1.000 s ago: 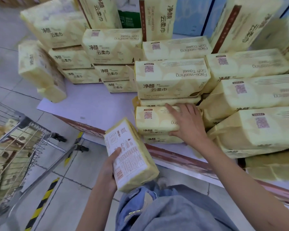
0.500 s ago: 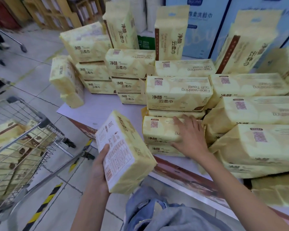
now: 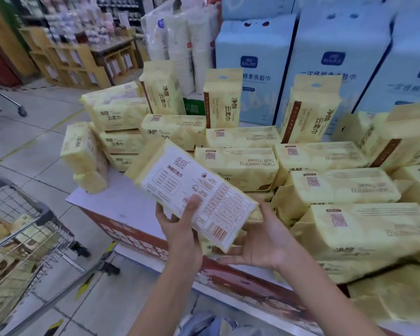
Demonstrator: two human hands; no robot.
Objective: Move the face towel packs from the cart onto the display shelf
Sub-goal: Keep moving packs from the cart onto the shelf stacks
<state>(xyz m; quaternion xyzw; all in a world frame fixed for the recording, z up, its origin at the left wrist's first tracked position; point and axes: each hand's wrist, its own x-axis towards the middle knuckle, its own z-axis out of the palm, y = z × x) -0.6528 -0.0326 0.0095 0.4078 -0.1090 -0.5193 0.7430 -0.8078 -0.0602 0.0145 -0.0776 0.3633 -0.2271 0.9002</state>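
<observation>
above display shelf (image 3: pixel 121 200) front edge: gripping towel pack (image 3: pixel 194 190) with left hand (image 3: pixel 182 236), open right hand (image 3: pixel 260 241) underneath, probably steadying.

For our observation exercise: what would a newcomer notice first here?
A pack held up at centre, printed back facing us, in the grip of the left hand, with the right hand open beside its lower corner. Behind it yellow packs crowd the shelf, with blue boxes at the back.
</observation>
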